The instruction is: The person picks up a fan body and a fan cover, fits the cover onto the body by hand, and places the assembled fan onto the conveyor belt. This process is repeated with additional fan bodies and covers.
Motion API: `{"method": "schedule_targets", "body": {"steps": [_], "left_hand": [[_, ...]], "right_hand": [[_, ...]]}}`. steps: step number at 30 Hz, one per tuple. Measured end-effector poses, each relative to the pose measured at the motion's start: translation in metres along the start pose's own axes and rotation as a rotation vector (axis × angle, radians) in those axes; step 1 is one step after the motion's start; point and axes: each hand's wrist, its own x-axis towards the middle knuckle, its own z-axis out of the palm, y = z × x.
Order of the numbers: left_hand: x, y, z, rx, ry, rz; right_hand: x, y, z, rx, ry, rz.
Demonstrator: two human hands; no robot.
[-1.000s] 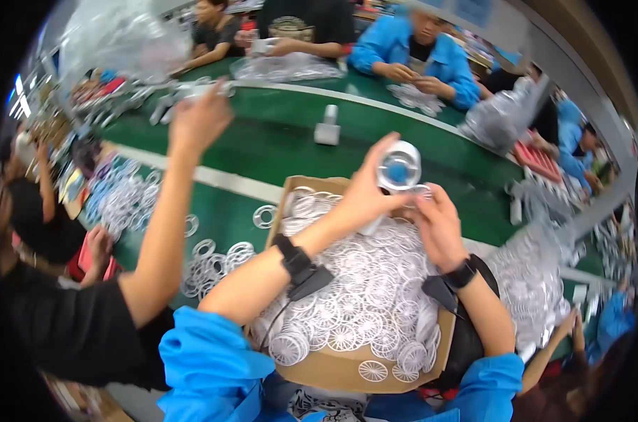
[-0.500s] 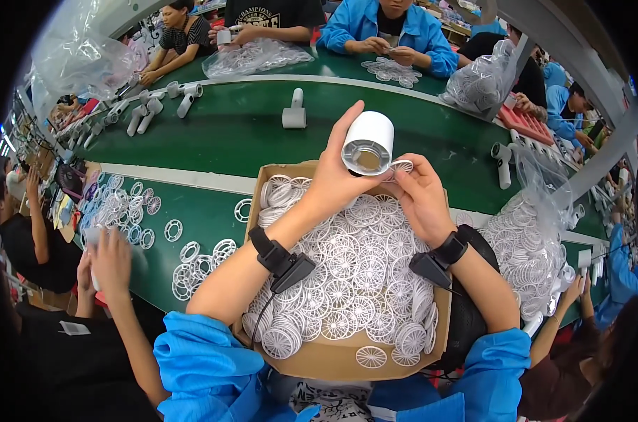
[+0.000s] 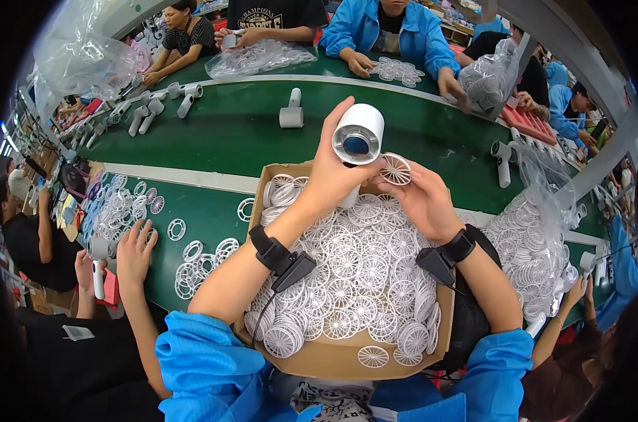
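My left hand (image 3: 331, 172) is wrapped round a white hair dryer (image 3: 362, 126) and holds it above the box. Its round open end faces me, with inner ribs and a dark bluish centre showing; the lower handle is partly hidden by my hand. Between the fingertips of my right hand (image 3: 426, 200) is a round white spoked grille (image 3: 396, 169), its face turned toward me. The grille is just right of and below the dryer's opening, apart from it. Beneath both hands is a cardboard box (image 3: 312, 364) heaped with white spoked grilles (image 3: 354, 264).
A green conveyor (image 3: 213, 137) runs behind the box, bearing a hair dryer (image 3: 291, 112) and several more at the left. White rings (image 3: 192, 271) lie left of the box. A plastic bag of grilles (image 3: 523, 246) sits at the right. Co-workers sit left, right and opposite.
The hair dryer has shifted slightly left and up, and its opening shows darker inside. The grille has turned from tilted to nearly face-on. A co-worker at the left now shows a hair dryer clearly.
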Motion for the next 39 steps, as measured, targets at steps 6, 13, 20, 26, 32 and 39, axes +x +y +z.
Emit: {"method": "schedule_targets", "body": {"steps": [6,13,20,26,32,39], "left_hand": [[-0.003,0.000,0.012,-0.088,-0.066,-0.343],[-0.010,-0.005,0.023,-0.103,-0.096,-0.320],[-0.001,0.005,0.009,-0.888,-0.230,-0.790],[-0.009,0.010,0.016,-0.982,-0.288,-0.853],[-0.012,0.008,0.015,-1.049,-0.328,-0.873],[-0.015,0.012,0.022,-1.157,-0.318,-0.920]], "right_hand": [[0.001,-0.006,0.001,-0.366,0.202,-0.016],[-0.002,-0.007,0.023,-1.338,0.337,-0.589],[-0.002,-0.004,0.006,-1.164,0.407,-0.609],[-0.007,-0.005,0.018,-1.226,0.322,-0.640],[-0.010,-0.003,0.025,-1.225,0.282,-0.627],[-0.012,-0.005,0.027,-1.244,0.295,-0.656]]}}
